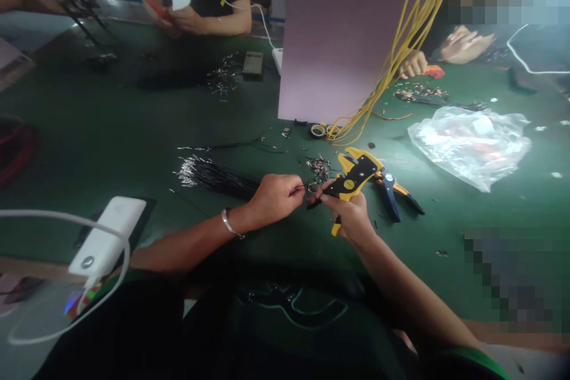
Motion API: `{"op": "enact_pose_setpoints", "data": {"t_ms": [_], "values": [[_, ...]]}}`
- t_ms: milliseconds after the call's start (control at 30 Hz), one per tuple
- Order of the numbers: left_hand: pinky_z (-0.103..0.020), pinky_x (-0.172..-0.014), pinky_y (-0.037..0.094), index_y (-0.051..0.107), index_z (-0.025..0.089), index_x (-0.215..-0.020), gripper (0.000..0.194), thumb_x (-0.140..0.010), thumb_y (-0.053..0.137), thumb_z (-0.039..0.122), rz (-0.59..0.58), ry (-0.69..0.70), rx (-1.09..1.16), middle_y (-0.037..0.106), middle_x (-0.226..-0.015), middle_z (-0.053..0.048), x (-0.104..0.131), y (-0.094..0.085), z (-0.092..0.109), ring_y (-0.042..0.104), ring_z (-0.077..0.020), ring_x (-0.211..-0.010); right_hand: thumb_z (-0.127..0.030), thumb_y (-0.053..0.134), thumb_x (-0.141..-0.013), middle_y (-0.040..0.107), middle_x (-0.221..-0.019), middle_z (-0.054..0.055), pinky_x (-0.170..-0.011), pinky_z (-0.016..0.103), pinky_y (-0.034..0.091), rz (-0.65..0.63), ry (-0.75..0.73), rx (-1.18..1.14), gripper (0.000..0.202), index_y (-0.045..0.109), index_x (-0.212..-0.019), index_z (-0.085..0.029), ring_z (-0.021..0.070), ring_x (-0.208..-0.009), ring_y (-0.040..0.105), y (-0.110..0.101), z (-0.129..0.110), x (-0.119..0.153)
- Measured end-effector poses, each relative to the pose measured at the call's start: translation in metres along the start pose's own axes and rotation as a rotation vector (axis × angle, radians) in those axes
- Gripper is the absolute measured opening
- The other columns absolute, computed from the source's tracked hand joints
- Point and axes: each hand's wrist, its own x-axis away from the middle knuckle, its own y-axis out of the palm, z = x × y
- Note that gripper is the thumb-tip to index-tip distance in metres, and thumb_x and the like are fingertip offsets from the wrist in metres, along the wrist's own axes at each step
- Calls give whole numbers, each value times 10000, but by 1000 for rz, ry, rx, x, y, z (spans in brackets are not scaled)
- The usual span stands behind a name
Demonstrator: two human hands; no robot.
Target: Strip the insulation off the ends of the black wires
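My right hand (351,214) is closed round a yellow and black wire stripper (358,175), its jaws pointing up and away from me. Beside it, my left hand (278,199) pinches a thin black wire (299,187) between thumb and fingers, close to the right fingertips. A bundle of black wires (218,175) with shiny bare ends lies behind and left of my left hand. Small black and copper scraps (319,167) are piled just beyond the hands. A second tool, pliers with blue and orange handles (392,196), rests right of the stripper.
An upright pale panel (333,35) stands at the table's middle, with yellow wires (401,41) hanging beside it and tape rolls (317,130) at its foot. A clear plastic bag (472,142) lies right. A white power bank (109,234) with a cable sits left. Co-workers' hands (187,19) are across the table.
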Motion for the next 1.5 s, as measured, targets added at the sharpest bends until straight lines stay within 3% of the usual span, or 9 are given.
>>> {"op": "enact_pose_setpoints", "data": {"t_ms": [233,467,700,933,1167,1300,1500], "values": [[-188,-507,336,640,143,-718,139,-802,539,188,-7,-212,127,565,-582,24,-8,-6,-7,475,-74,-535,-117,681,-687,698,-759,17,-759,377,535,12,-43,59,158,682,-824,-194,206,-726,665,-4,0,-3],[-175,-408,352,604,138,-770,65,-768,575,196,-69,-478,502,542,-556,44,-12,-5,-11,446,-50,-407,-132,694,-687,691,-761,9,-750,367,530,45,-74,94,157,680,-827,-202,199,-725,662,-4,-1,-2],[-157,-361,333,606,136,-750,52,-761,607,187,-115,-507,596,569,-575,34,-8,-6,-3,435,-26,-379,-178,707,-688,692,-738,7,-740,371,533,12,-53,123,136,665,-815,-205,204,-715,660,-3,-3,0],[-186,-323,251,559,150,-666,104,-749,621,135,27,-571,748,550,-502,46,-13,-11,-3,369,-11,-305,-249,710,-688,690,-720,24,-697,352,510,-89,63,205,155,653,-819,-188,199,-689,638,7,-9,8],[-195,-324,241,528,166,-632,168,-766,615,113,-20,-610,920,524,-468,47,-11,-10,0,321,-5,-316,-250,731,-650,684,-719,19,-662,338,516,-107,136,185,201,643,-819,-185,192,-658,640,13,-6,11],[-193,-320,238,518,161,-623,182,-772,597,93,-14,-660,920,514,-461,47,-10,-8,-1,321,-7,-318,-230,749,-624,696,-738,21,-669,349,530,-111,156,137,245,647,-841,-179,195,-659,653,11,-3,11],[-178,-321,259,507,161,-626,201,-785,580,62,-96,-648,950,512,-479,42,-5,-2,8,359,-7,-336,-188,743,-608,724,-786,31,-678,353,545,-117,172,153,268,674,-867,-184,211,-685,676,7,4,10]]}}
